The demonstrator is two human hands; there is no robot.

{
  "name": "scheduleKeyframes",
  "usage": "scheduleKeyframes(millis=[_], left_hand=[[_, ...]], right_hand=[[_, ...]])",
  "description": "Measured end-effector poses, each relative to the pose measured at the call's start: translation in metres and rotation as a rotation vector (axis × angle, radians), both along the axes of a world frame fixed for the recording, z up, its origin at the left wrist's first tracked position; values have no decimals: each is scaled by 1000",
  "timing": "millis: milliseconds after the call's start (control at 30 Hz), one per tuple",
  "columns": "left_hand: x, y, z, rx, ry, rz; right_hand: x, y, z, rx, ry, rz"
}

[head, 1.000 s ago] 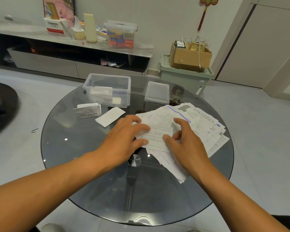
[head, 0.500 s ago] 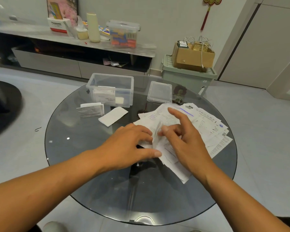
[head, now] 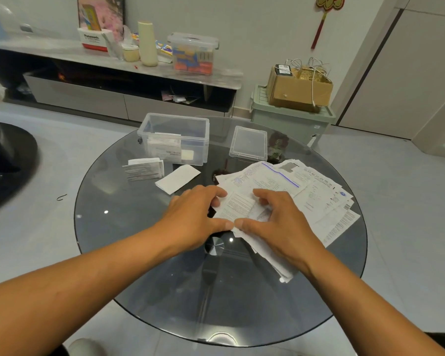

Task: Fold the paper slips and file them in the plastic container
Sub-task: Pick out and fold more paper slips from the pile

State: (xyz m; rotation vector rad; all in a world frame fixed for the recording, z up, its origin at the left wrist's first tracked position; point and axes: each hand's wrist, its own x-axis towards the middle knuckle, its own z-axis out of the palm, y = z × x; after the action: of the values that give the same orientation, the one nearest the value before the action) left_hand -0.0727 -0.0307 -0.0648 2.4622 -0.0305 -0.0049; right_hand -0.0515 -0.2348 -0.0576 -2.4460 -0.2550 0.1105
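Pinching one printed slip (head: 238,205) from either side, both hands worked at the near-left edge of a loose pile of paper slips (head: 316,194) on the round glass table (head: 139,253); the left hand (head: 193,222) had its fingers curled over the slip's left edge with the thumb pressed at its near corner; the right hand (head: 283,222) arched over the slip's right part, fingers bent onto the paper and thumb meeting the left thumb at the near edge. The slip lay on top of the pile, partly raised and creased between the hands; whether a fold was complete could not be determined. The pile spread toward the table's right rim. The clear plastic container (head: 175,137) stood open at the far left of the table, well apart from the hands, with several folded slips upright inside; its lid (head: 248,143) lay just to its right. A folded printed slip (head: 143,169) and a blank folded slip (head: 177,178) lay on the glass near the container's front.
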Motion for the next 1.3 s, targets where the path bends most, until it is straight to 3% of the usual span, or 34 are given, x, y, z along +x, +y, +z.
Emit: scheduleKeyframes(millis=[133, 333, 467, 533, 667, 800, 967, 1100, 1300], left_hand=[[3, -2, 1, -77, 63, -11], [0, 0, -1, -158, 13, -12], [-2, 4, 6, -457, 18, 33], [0, 11, 13, -476, 1, 53], [0, 34, 34, -310, 1, 75], [2, 76, 45, -49, 43, 186], [-3, 114, 32, 338, 9, 308], [-8, 107, 15, 512, -210, 178], [-19, 78, -2, 647, -219, 9]], right_hand=[[7, 5, 1, -24, 31, -49], [4, 10, 4, 332, 20, -96], [-2, 18, 13, 476, 12, -11], [-3, 22, 14, 500, -3, 6], [-1, 29, 8, 473, -33, 19], [0, 27, 9, 162, -130, 88], [-6, 29, 10, -140, -93, 174], [-7, 27, 7, -144, -123, 140], [-7, 22, 8, -52, -66, 63]])
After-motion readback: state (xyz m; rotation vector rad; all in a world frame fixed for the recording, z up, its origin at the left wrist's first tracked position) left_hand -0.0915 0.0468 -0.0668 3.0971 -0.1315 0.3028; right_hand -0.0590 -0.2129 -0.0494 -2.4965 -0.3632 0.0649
